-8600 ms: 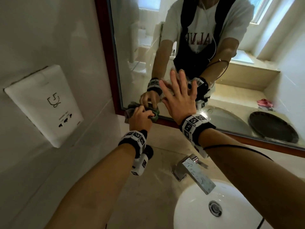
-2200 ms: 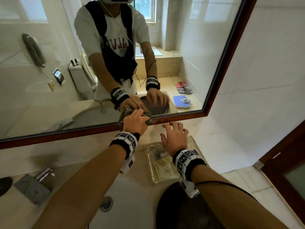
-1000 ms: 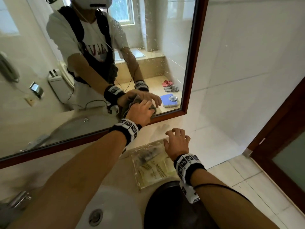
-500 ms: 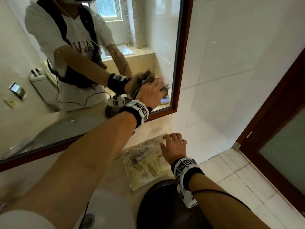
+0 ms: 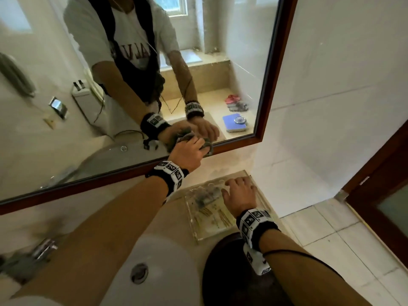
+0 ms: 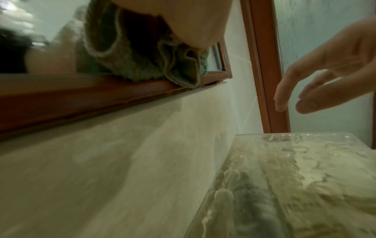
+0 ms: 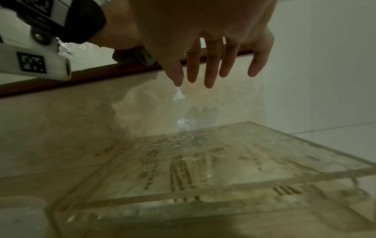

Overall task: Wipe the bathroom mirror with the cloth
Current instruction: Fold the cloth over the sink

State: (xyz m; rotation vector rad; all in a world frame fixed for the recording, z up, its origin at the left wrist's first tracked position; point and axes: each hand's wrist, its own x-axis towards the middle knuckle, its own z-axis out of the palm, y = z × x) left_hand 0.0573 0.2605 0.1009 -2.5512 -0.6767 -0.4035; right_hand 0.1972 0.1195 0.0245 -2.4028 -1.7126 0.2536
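The wood-framed mirror (image 5: 132, 85) hangs over the counter. My left hand (image 5: 191, 151) grips a bunched grey-green cloth (image 5: 208, 147) and presses it on the glass just above the bottom frame (image 5: 234, 146), left of the lower right corner. In the left wrist view the cloth (image 6: 142, 64) bulges under my palm and its folds touch the frame. My right hand (image 5: 239, 191) is spread, fingers straight, over a clear glass tray (image 5: 209, 219). In the right wrist view its fingertips (image 7: 209, 80) hang a little above the tray (image 7: 223, 161).
A white basin (image 5: 163, 257) with a drain lies below my left forearm, and a chrome faucet (image 5: 35, 255) stands at the far left. A dark round dish (image 5: 227, 274) sits under my right forearm. A brown-framed door (image 5: 384, 177) and a tiled floor are on the right.
My left hand has carried the cloth down and to the left, from near the mirror's right edge to its bottom frame. My right hand stays over the glass tray.
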